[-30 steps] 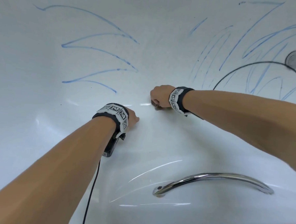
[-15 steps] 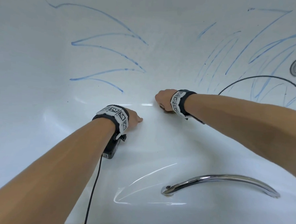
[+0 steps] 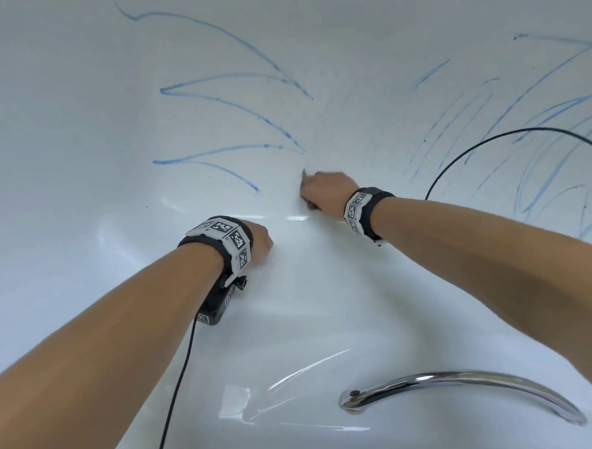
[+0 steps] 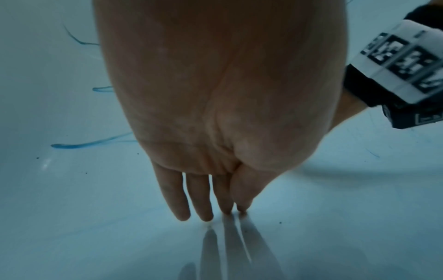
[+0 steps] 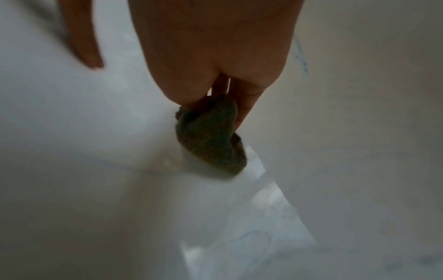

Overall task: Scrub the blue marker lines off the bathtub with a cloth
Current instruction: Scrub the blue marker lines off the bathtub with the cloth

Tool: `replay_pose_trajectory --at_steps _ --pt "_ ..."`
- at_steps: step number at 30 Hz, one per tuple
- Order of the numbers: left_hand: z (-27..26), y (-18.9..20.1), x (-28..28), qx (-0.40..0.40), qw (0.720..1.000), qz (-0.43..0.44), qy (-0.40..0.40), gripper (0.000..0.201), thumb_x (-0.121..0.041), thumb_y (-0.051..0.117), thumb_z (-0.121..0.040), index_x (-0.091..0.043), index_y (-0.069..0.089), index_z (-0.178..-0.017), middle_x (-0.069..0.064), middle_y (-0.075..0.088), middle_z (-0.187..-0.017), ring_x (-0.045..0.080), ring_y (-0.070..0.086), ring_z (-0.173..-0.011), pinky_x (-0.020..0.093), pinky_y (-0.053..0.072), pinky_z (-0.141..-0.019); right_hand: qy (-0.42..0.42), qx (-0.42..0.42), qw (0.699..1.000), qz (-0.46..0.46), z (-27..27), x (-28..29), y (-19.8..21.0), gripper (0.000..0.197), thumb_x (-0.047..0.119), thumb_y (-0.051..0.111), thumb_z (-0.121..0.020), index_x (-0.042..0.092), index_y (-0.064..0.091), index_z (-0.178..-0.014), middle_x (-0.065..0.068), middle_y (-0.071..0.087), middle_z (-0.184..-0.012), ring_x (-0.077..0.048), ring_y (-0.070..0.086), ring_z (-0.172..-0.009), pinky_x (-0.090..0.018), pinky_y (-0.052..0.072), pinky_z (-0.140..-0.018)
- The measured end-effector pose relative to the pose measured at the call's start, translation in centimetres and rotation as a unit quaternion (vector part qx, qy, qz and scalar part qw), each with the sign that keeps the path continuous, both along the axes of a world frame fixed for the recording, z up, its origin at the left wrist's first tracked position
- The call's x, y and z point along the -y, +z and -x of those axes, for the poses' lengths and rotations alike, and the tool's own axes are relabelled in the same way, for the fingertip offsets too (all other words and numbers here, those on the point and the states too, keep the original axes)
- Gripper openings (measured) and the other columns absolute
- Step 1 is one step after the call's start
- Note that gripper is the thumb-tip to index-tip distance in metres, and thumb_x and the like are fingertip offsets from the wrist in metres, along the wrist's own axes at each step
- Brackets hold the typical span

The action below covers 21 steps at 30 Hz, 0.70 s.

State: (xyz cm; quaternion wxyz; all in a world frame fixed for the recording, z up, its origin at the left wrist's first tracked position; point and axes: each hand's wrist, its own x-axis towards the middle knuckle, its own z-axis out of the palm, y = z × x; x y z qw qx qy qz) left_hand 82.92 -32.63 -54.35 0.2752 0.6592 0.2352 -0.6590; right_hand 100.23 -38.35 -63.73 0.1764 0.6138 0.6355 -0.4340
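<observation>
Cloth (image 5: pixel 210 136) mostly hidden in head view: only dark scraps poke out under R hand (image 3: pixel 324 189), whose grip is closed round the wad, pressing it on the bathtub (image 3: pixel 80 247) wall. R wrist view, blurry, shows it dark green. L hand (image 4: pixel 215 113) lies flat w/ straight fingers, holding nothing, tips touching tub. Two clusters of blue marker lines (image 3: pixel 232 101); right one cut off at frame edge. One chrome handle (image 3: pixel 464 391).

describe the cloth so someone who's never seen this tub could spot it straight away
Find the white bathtub with blue marker lines on its far wall. Between the two groups of lines, the right hand holds a small bunched cloth against the surface. It is the only dark greenish thing there.
</observation>
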Motion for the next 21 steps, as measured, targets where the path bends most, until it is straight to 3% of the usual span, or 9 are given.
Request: replay_pose_trajectory --at_steps 3,5,8,10,13,15,18,20,21 --pt "0.9 -0.7 -0.2 0.007 1.000 -0.011 -0.029 0.044 -0.025 0.031 -0.106 -0.013 0.045 -0.146 0.007 0.046 -0.149 0.026 0.047 -0.134 0.037 0.037 -0.111 -0.118 0.058 0.984 -0.123 -2.5 -2.6 -0.7 0.057 0.012 0.050 -0.091 -0.005 0.033 -0.143 -0.021 0.061 -0.114 -0.036 0.062 -0.097 -0.038 0.050 -0.072" --pt "1.4 -1.0 -0.3 0.005 1.000 -0.007 -0.029 0.046 -0.026 0.030 -0.105 -0.016 0.042 -0.148 0.006 0.043 -0.152 0.026 0.044 -0.136 0.038 0.034 -0.114 -0.172 0.096 0.964 -0.178 -4.5 -4.8 -0.7 0.049 0.012 0.047 -0.094 -0.007 0.037 -0.139 -0.027 0.057 -0.122 -0.039 0.060 -0.099 -0.042 0.052 -0.075" --pt "1.9 -1.5 -0.3 0.005 0.999 -0.007 -0.033 0.049 -0.028 0.027 -0.105 -0.018 0.037 -0.151 0.007 0.039 -0.155 0.026 0.039 -0.140 0.039 0.030 -0.116 -0.215 0.133 0.949 -0.189 -5.7 -7.3 -0.6 0.033 0.013 0.049 -0.095 -0.005 0.052 -0.123 -0.021 0.061 -0.112 -0.037 0.060 -0.098 -0.041 0.051 -0.074" --pt "1.9 -1.5 -0.2 0.020 0.999 -0.006 -0.041 0.048 -0.028 0.025 -0.104 -0.018 0.040 -0.149 0.007 0.042 -0.152 0.026 0.043 -0.137 0.038 0.033 -0.114 -0.238 0.116 0.949 -0.171 -4.8 -7.3 -0.9 0.038 0.019 0.052 -0.095 -0.006 0.051 -0.123 -0.019 0.064 -0.104 -0.036 0.062 -0.094 -0.037 0.049 -0.072" --pt "2.0 -1.4 -0.4 0.034 0.999 -0.009 -0.037 0.048 -0.029 0.026 -0.105 -0.018 0.044 -0.147 0.007 0.045 -0.150 0.026 0.046 -0.134 0.035 0.035 -0.112 -0.145 0.056 0.976 -0.151 -1.1 -4.8 -1.2 0.051 0.025 0.052 -0.093 -0.004 0.042 -0.134 -0.020 0.063 -0.099 -0.036 0.063 -0.088 -0.035 0.048 -0.068" --pt "2.2 -1.3 -0.7 0.036 0.999 -0.003 -0.023 0.048 -0.030 0.028 -0.104 -0.019 0.041 -0.149 0.007 0.043 -0.151 0.027 0.044 -0.136 0.036 0.034 -0.113 -0.033 -0.027 0.990 -0.131 2.3 -2.0 -0.8 0.038 0.023 0.052 -0.093 0.002 0.051 -0.125 -0.014 0.064 -0.101 -0.033 0.062 -0.091 -0.036 0.052 -0.070" --pt "3.1 -1.6 -1.4 0.042 0.999 -0.014 0.005 0.043 -0.033 0.034 -0.102 -0.020 0.052 -0.139 0.006 0.053 -0.142 0.024 0.053 -0.125 0.036 0.040 -0.108 0.120 -0.138 0.975 -0.130 5.3 1.1 0.2 0.014 0.023 0.052 -0.095 0.016 0.061 -0.104 -0.001 0.061 -0.112 -0.023 0.057 -0.101 -0.037 0.053 -0.071" --pt "3.5 -1.7 -1.6 0.037 0.998 -0.025 0.034 0.046 -0.040 0.032 -0.105 -0.014 0.056 -0.135 0.007 0.055 -0.140 0.025 0.053 -0.126 0.036 0.039 -0.108 0.161 -0.110 0.970 -0.145 4.0 -0.5 -0.2 0.019 0.025 0.050 -0.096 0.015 0.058 -0.111 -0.006 0.054 -0.127 -0.025 0.055 -0.108 -0.038 0.052 -0.073" --pt "3.6 -1.7 -1.6 0.029 0.998 -0.026 0.043 0.048 -0.041 0.030 -0.106 -0.014 0.052 -0.139 0.008 0.051 -0.145 0.026 0.049 -0.131 0.036 0.036 -0.110 0.138 -0.073 0.975 -0.158 2.8 -2.2 -0.5 0.027 0.025 0.048 -0.096 0.014 0.055 -0.119 -0.010 0.052 -0.132 -0.028 0.055 -0.110 -0.039 0.051 -0.076"
